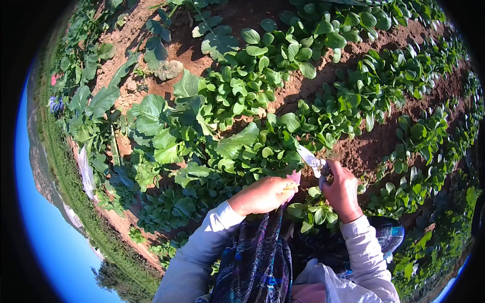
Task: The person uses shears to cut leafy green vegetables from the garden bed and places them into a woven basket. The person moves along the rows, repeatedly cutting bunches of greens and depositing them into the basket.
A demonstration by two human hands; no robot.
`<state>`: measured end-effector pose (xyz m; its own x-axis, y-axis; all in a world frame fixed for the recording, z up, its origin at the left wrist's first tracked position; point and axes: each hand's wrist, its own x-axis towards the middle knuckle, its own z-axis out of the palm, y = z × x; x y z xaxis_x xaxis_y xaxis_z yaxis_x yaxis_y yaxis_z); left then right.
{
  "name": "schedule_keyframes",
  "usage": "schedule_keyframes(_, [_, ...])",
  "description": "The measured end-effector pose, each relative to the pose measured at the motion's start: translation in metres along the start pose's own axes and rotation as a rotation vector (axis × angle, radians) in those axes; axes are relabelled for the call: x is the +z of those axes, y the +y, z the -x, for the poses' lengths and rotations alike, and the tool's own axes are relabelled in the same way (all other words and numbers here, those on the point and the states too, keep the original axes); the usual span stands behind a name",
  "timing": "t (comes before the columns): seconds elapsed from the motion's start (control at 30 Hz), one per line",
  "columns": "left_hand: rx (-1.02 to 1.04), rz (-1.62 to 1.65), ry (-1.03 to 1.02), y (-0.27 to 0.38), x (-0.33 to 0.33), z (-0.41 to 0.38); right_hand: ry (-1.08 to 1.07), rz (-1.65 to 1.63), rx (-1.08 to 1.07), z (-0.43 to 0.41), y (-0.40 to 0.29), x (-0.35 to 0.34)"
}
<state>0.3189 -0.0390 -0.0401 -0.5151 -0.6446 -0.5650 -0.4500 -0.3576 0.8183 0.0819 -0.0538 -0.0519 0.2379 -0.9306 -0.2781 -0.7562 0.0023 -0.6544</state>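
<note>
My right hand grips a pair of metal garden shears, their pale blades pointing up and left over the leaves. Close by on the left, my left hand has its fingers curled around a small pink piece of unclear material. Something thin and yellowish also shows at those fingertips. Below the shears, between my hands, grows a small leafy green plant. A dense row of leafy greens stands just beyond my left hand.
Further rows of greens run to the upper right, with bare soil between them. Larger broad-leaved plants spread at left, near a whitish plastic sheet. My patterned clothing covers my legs below.
</note>
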Motion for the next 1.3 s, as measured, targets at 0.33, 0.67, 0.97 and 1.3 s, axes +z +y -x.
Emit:
schedule_keyframes(0.33, [-0.034,-0.414,0.668,0.027,-0.022,-0.06,0.041,0.009,0.081,-0.075,-0.014,0.029])
schedule_keyframes(0.67, [-0.353,-0.302,0.393,-0.017,-0.026,0.073,-0.308,0.142,-0.021,0.004,0.049,-0.032])
schedule_keyframes(0.97, [-0.392,-0.533,0.473,-0.045,-0.003,0.111,-0.516,-0.049,-0.138,-0.021,0.017,-0.001])
schedule_keyframes(1.3, [-0.609,-0.639,0.637,-0.075,-0.007,0.136,-0.68,-0.21,-0.253,-0.028,-0.042,-0.008])
